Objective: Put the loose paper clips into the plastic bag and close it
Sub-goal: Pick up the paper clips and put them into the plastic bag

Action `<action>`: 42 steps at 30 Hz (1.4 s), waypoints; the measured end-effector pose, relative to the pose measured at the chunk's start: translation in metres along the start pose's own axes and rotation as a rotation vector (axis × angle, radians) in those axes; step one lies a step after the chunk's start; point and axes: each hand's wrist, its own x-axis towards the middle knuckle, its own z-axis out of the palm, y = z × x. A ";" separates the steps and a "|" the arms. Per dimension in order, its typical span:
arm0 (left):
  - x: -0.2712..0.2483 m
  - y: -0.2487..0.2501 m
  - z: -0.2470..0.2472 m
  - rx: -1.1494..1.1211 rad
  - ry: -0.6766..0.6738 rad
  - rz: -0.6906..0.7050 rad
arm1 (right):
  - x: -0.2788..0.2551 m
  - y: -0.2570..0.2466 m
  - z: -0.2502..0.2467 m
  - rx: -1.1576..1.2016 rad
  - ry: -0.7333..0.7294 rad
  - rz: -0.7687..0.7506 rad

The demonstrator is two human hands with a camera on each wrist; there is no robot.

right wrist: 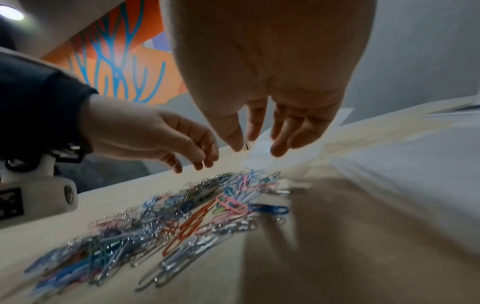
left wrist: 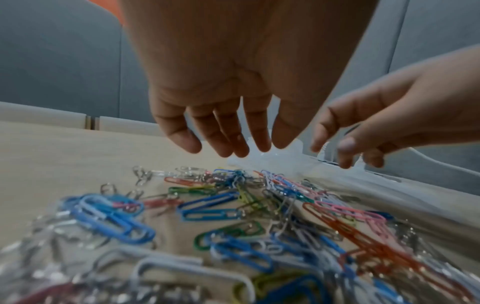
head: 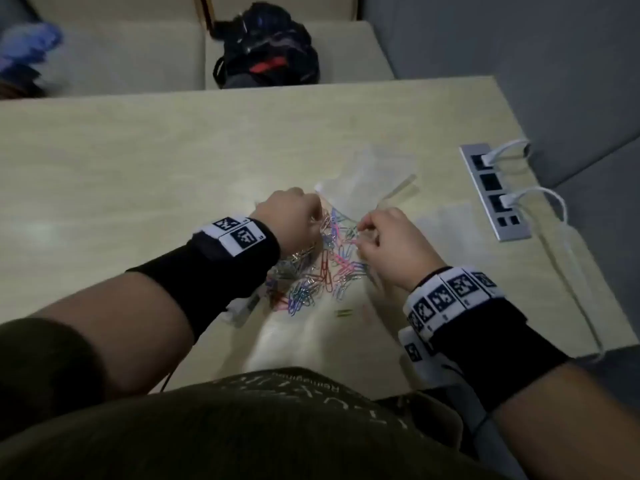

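Both hands reach the plastic bag point(head: 372, 174) beyond the paper clips point(head: 325, 261) heaped on the tabletop point(head: 138, 161). The left hand point(head: 289, 216) hovers with fingers loosely spread, gripping nothing; the right hand point(head: 391, 244) has thumb and fingers closing on the bag's edge, though contact is unclear. Judged step: opening the bag's mouth; next comes scooping clips in.

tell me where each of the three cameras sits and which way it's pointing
Head: worn on the head, looking forward and down at the table; both forearms, left hand and right hand show over the paper clips.
Left wrist: under the left wrist, looking along the left hand's fingers toward the plastic bag; the right hand enters at the side.
Right wrist: under the right wrist, looking along the right hand's fingers; the left hand reaches in.
Shared: all three show the clips, bag and both hands.
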 end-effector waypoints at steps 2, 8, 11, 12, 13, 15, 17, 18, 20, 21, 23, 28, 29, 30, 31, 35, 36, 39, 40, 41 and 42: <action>0.003 -0.007 0.002 -0.030 0.057 -0.010 | 0.012 -0.009 0.010 -0.072 0.116 0.016; 0.000 -0.017 0.013 -0.116 0.101 -0.041 | 0.039 -0.014 0.028 -0.300 0.148 0.125; 0.002 -0.019 0.015 -0.145 0.134 -0.037 | 0.047 -0.012 0.029 -0.378 0.211 0.104; 0.003 -0.019 0.015 -0.149 0.170 -0.025 | 0.047 -0.010 0.029 -0.358 0.237 0.085; 0.004 -0.019 0.015 -0.142 0.200 -0.020 | 0.047 -0.009 0.027 -0.335 0.253 0.070; 0.004 -0.017 0.015 -0.111 0.251 -0.014 | 0.044 -0.007 0.023 -0.288 0.277 0.037; 0.006 -0.015 0.015 -0.070 0.290 0.006 | 0.042 -0.007 0.020 -0.261 0.286 0.006; 0.007 -0.014 0.015 -0.040 0.293 0.019 | 0.041 -0.008 0.019 -0.250 0.279 0.002; 0.013 -0.011 0.015 0.013 0.254 0.028 | 0.044 -0.007 0.020 -0.226 0.225 0.035; 0.017 -0.010 0.014 0.023 0.223 0.020 | 0.047 -0.007 0.021 -0.228 0.187 0.057; 0.024 -0.008 0.013 0.022 0.189 0.010 | 0.051 -0.005 0.024 -0.268 0.155 0.065; 0.026 -0.009 0.009 0.034 0.194 0.054 | 0.046 -0.004 0.016 -0.197 0.253 -0.009; 0.025 -0.009 0.008 0.022 0.207 0.056 | 0.043 -0.005 0.013 -0.164 0.283 -0.032; 0.024 -0.008 0.008 0.007 0.229 0.059 | 0.040 -0.006 0.010 -0.128 0.307 -0.050; 0.022 -0.007 0.007 -0.007 0.251 0.063 | 0.038 -0.007 0.008 -0.083 0.324 -0.057; 0.019 -0.004 0.004 -0.018 0.261 0.093 | 0.034 -0.012 0.010 0.177 0.404 -0.060; 0.018 -0.003 0.003 -0.041 0.258 0.094 | 0.033 -0.013 0.012 0.261 0.422 -0.044; 0.012 0.002 0.003 -0.116 0.265 0.105 | 0.034 -0.013 0.016 0.432 0.455 0.043; 0.011 0.003 0.003 -0.122 0.268 0.110 | 0.034 -0.012 0.017 0.449 0.459 0.064; 0.010 0.004 0.002 -0.125 0.281 0.108 | 0.035 -0.012 0.017 0.450 0.462 0.075; 0.009 0.004 0.000 -0.129 0.308 0.100 | 0.035 -0.011 0.017 0.437 0.462 0.078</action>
